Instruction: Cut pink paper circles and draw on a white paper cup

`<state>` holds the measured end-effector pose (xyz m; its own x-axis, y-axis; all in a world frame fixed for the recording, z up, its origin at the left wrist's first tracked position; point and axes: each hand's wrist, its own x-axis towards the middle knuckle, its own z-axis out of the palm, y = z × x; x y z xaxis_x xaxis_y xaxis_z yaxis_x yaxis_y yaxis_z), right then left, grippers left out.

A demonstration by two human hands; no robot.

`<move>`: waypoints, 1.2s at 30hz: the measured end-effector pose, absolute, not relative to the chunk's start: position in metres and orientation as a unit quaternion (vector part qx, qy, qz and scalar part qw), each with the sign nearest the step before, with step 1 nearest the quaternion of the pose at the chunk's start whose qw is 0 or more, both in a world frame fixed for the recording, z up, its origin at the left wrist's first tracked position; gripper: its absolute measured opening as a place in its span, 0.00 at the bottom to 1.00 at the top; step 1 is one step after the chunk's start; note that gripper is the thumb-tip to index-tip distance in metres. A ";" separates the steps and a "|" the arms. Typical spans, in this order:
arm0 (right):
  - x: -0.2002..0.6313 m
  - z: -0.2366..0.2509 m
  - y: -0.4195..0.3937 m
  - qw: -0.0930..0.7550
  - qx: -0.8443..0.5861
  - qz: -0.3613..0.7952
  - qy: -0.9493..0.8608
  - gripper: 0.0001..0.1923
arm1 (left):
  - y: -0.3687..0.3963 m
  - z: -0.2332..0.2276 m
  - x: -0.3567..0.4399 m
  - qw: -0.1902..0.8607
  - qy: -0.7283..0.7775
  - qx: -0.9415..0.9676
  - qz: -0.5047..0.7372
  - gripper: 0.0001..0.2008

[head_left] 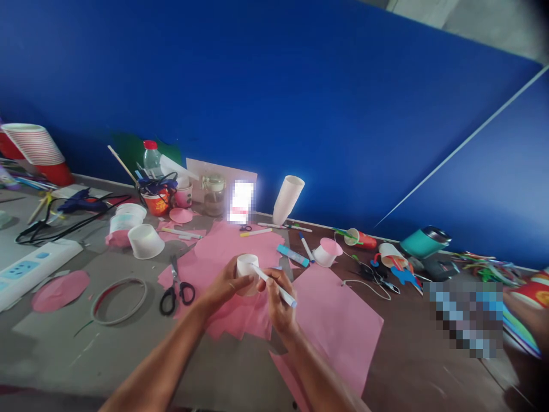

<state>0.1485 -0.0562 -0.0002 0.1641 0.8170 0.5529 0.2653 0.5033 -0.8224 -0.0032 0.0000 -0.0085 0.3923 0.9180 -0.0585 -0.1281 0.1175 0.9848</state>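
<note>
White paper cup (247, 269) mid-dial, over pink paper sheets (234, 245): L hand (229, 285) grips it, R hand (279, 315) pinches a slim white-and-blue marker (284, 293), tip at cup, contact unclear! Black-handled metal scissors (186, 293) lie approx 9 o'clock, blue cylindrical tube (293, 255) approx 2 o'clock.

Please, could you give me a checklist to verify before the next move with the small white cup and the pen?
1. Cup held securely: ok, the left hand grips the white cup.
2. Pen in hand: ok, the right hand holds the pen, slanted toward the cup.
3. Pen tip touching the cup: cannot tell, too small.
4. Scissors away from the hands: ok, the scissors lie apart, beside the left forearm.
5. Surface below free of paper: not ok, pink sheets lie beneath the hands.
</note>
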 end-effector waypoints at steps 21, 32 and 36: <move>0.149 0.004 -0.053 0.633 -0.470 0.224 -0.573 0.15 | 0.001 -0.013 -0.004 0.658 0.365 0.519 0.405 0.30; 0.150 0.001 -0.048 0.653 -0.462 0.249 -0.546 0.15 | 0.001 -0.011 -0.003 0.673 0.353 0.496 0.421 0.30; 0.150 0.003 -0.049 0.655 -0.465 0.255 -0.538 0.15 | 0.001 -0.012 -0.004 0.675 0.353 0.496 0.417 0.31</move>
